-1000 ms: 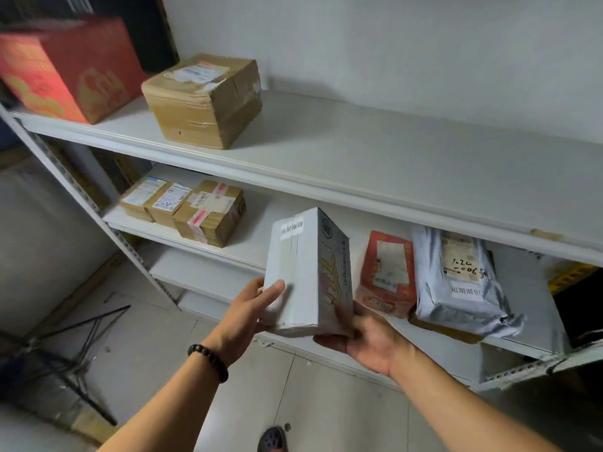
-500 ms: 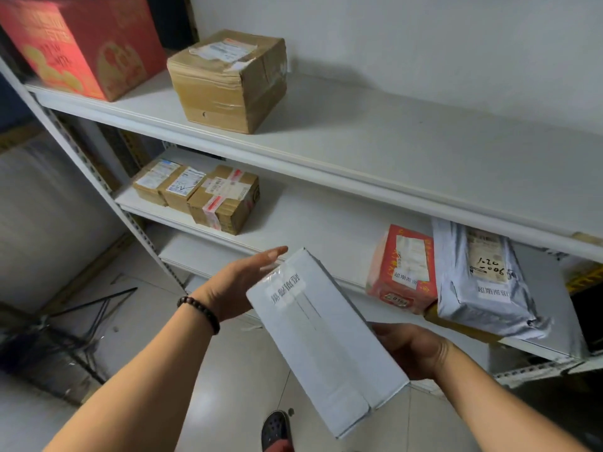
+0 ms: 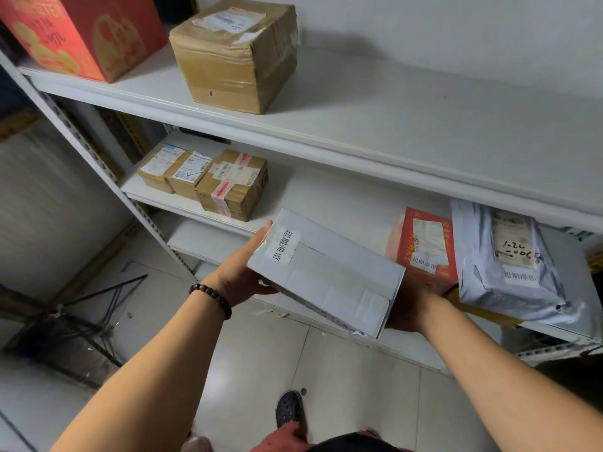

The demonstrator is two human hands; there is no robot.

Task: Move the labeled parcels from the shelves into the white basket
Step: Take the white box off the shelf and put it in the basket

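A dark perforated shoe (image 3: 288,407) stands on the pale tiled floor (image 3: 342,370); above it, a white rectangular cardboard box with a printed label (image 3: 326,272) is carried lying tilted between both hands, in front of the white metal middle shelf (image 3: 326,197); the left hand (image 3: 241,275), a dark bead bracelet (image 3: 210,296) at its wrist, presses straight fingers along the box's left end; the right hand (image 3: 411,305) supports the right end, its fingers hidden, so I cannot tell their grip; behind sit a red labeled parcel (image 3: 424,246) and a grey plastic mailer bag (image 3: 502,256), with three small brown taped boxes (image 3: 202,181) leftward; on the top shelf (image 3: 424,119) rest a brown taped carton (image 3: 235,53) and a large red printed carton (image 3: 81,31).
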